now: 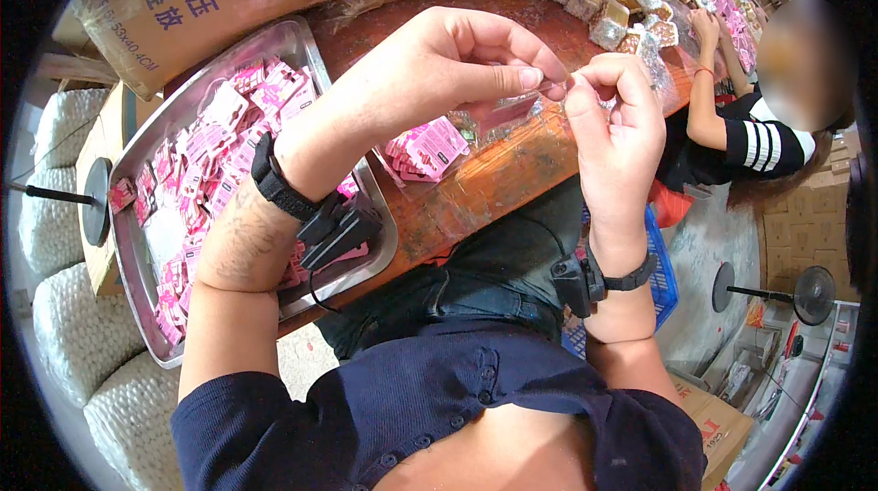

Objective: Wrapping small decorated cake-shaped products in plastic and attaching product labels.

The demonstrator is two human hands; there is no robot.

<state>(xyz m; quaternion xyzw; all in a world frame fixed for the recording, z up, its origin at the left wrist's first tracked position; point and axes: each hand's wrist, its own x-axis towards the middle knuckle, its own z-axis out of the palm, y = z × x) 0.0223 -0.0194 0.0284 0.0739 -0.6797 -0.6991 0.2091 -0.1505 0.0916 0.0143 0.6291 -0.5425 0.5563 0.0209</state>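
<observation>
Above the table's near edge, my left hand is closed, thumb and fingers pinching the edge of a small clear plastic bag that shows pink. My right hand pinches the same bag's edge from the other side, fingertips close to the left ones. What lies inside the bag is hard to make out. Below my left hand a pile of pink printed cards rests on the table. Under my left forearm stands a metal tray filled with many more pink cards, partly hidden by the arm.
A large cardboard box stands behind the tray. Wrapped packs cover the far right of the wooden table. Another person works there. A blue plastic basket is by my right forearm; white bubble-wrapped bundles stack at left.
</observation>
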